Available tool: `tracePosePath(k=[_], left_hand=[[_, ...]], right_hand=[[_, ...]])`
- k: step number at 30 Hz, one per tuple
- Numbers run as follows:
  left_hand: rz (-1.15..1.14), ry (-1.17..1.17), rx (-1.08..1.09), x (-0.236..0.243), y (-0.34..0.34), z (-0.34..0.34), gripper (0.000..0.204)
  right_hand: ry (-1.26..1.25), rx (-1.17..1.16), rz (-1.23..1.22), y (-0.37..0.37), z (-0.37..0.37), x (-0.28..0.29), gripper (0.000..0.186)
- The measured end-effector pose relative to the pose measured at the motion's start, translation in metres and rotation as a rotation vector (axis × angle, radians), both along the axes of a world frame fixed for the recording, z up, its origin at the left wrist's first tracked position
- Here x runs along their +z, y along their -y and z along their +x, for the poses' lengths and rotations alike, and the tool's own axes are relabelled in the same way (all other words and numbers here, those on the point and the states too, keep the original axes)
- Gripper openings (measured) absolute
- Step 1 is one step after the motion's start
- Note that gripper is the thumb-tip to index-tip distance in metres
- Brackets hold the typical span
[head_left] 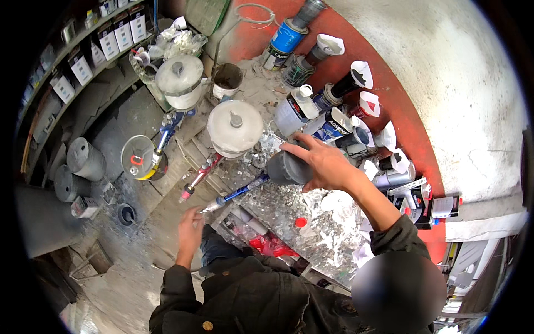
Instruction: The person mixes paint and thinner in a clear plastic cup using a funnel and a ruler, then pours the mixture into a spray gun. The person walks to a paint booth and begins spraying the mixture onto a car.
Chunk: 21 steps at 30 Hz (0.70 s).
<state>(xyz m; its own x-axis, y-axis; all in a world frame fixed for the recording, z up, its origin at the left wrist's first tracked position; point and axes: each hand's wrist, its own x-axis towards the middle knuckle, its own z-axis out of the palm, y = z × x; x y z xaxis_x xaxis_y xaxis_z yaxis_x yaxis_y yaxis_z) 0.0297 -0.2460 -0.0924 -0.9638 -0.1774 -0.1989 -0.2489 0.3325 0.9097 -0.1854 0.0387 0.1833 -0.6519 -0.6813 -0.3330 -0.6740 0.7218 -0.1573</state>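
My right hand (pixel 317 161) grips a dark grey cylindrical cup (pixel 281 170) over the paint-spattered bench. A long blue spray gun (pixel 236 192) extends from beside this cup toward my left hand (pixel 192 222). My left hand's fingers are drawn together by the gun's silver tip; what they hold is too small to make out. A red-and-silver spray gun (pixel 203 172) lies beside a lidded grey pot (pixel 233 125). A small red cap (pixel 301 222) sits on the bench.
Cans with dark cylinders and paper tops (pixel 359 75) and white jugs (pixel 295 111) line the right and back. At left are a shelf of boxes (pixel 111 42), a yellow-based bucket (pixel 139 147) and grey drums (pixel 83 158). Red plastic (pixel 267 245) shows below the bench top.
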Motion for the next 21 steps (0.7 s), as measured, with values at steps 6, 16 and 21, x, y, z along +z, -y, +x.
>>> tracePosePath(k=[6, 16, 21], left_hand=[[0.04, -0.351, -0.111, 0.038, -0.068, -0.063, 0.04], [0.141, -0.301, -0.229, 0.023, -0.114, -0.121, 0.036], [0.177, -0.308, -0.264, 0.024, -0.108, -0.122, 0.033]], right_hand=[[0.022, 0.012, 0.074, 0.004, 0.004, 0.013, 0.108], [0.084, 0.161, 0.171, 0.014, -0.011, 0.014, 0.094], [0.045, 0.339, 0.182, 0.017, -0.012, 0.003, 0.079]])
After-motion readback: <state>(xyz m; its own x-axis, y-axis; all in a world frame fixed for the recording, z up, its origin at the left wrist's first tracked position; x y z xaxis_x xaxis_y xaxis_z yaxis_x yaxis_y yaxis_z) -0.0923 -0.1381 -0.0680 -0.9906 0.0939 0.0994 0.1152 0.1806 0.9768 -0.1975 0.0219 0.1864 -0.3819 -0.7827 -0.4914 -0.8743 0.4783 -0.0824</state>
